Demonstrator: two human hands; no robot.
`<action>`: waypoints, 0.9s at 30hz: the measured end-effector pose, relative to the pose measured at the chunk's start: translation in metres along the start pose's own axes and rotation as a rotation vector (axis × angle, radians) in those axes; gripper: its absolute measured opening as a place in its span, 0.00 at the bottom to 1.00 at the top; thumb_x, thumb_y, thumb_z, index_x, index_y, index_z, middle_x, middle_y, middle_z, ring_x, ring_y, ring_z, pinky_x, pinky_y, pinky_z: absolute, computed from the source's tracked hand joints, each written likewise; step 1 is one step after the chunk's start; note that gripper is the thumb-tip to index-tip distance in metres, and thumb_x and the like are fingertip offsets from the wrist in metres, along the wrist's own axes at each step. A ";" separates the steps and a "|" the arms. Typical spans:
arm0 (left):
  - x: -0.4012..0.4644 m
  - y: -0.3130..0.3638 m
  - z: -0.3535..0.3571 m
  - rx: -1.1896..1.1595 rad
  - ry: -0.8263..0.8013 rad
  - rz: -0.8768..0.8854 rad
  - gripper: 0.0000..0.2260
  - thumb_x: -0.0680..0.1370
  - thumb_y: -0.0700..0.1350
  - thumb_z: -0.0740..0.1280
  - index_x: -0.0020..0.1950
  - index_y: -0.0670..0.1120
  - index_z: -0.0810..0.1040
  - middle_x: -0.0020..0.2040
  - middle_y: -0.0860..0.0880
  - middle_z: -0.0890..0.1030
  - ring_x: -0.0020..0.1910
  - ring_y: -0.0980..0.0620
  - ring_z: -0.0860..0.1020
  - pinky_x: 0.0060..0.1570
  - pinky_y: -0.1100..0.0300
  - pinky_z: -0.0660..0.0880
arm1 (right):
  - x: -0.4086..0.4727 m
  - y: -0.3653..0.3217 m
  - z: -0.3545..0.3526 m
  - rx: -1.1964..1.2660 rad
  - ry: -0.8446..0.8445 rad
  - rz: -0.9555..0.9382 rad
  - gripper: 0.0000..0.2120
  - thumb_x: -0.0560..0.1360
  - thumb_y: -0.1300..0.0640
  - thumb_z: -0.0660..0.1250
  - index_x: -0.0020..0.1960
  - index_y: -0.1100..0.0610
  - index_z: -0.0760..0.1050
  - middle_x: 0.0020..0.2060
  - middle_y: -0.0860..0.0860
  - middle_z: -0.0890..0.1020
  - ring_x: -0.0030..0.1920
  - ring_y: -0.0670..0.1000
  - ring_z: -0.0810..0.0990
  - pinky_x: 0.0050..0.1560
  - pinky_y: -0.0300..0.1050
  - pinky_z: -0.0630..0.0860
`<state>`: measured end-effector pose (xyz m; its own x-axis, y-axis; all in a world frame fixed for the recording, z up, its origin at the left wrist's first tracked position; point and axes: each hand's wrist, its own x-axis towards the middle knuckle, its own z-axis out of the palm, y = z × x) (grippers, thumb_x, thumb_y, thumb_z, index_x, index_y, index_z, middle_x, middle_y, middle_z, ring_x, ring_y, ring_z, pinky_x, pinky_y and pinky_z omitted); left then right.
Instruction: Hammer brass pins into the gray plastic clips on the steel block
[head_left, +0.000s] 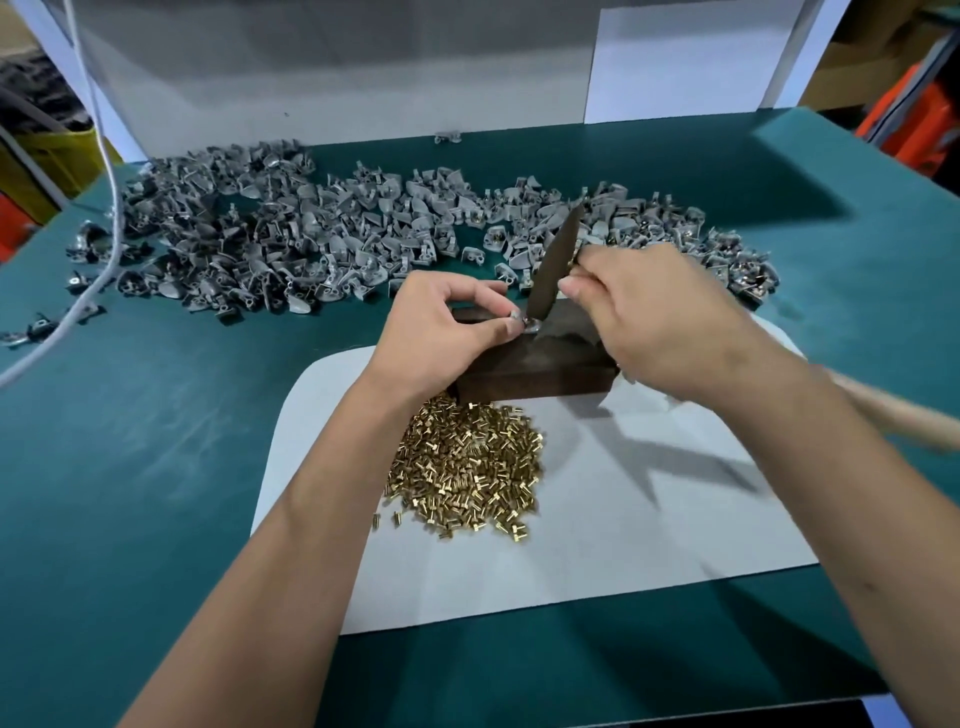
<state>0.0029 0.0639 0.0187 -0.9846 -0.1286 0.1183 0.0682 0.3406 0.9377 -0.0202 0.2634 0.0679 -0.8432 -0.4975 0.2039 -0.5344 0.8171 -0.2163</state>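
Observation:
A dark steel block (540, 364) lies on a white sheet (623, 499) in the middle of the table. My left hand (441, 332) pinches a small gray plastic clip (517, 318) on top of the block. My right hand (654, 327) grips a hammer; its dark head (556, 265) points down onto the clip, and its wooden handle (893, 415) runs off to the right, blurred. A heap of brass pins (467, 467) sits on the sheet just in front of the block.
A wide spread of gray clips (311, 234) covers the green mat (130, 441) behind the block, some at the right with brass in them. A white cable (111, 171) hangs at the left. A white panel (332, 67) closes the back.

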 end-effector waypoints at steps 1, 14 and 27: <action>0.000 0.000 0.000 0.008 0.002 0.000 0.05 0.71 0.36 0.79 0.46 0.40 0.88 0.54 0.47 0.86 0.57 0.58 0.83 0.61 0.52 0.80 | 0.002 0.001 -0.006 -0.038 0.001 0.010 0.12 0.85 0.45 0.55 0.46 0.48 0.67 0.38 0.54 0.77 0.41 0.62 0.76 0.41 0.53 0.73; 0.001 0.001 -0.001 0.028 -0.005 -0.012 0.04 0.71 0.37 0.79 0.44 0.43 0.88 0.55 0.48 0.86 0.57 0.59 0.83 0.64 0.52 0.79 | 0.003 0.001 -0.017 0.036 0.349 0.009 0.14 0.84 0.45 0.54 0.52 0.52 0.72 0.34 0.52 0.72 0.34 0.62 0.71 0.36 0.49 0.67; 0.001 0.001 -0.001 0.010 -0.007 0.001 0.04 0.72 0.34 0.78 0.45 0.39 0.87 0.54 0.46 0.86 0.57 0.57 0.83 0.61 0.54 0.80 | -0.001 -0.007 0.007 -0.050 0.172 -0.002 0.12 0.85 0.47 0.54 0.54 0.53 0.71 0.34 0.54 0.74 0.38 0.64 0.74 0.38 0.51 0.67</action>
<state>0.0026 0.0632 0.0198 -0.9857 -0.1213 0.1172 0.0680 0.3499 0.9343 -0.0157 0.2558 0.0627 -0.8175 -0.4454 0.3651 -0.5285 0.8320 -0.1685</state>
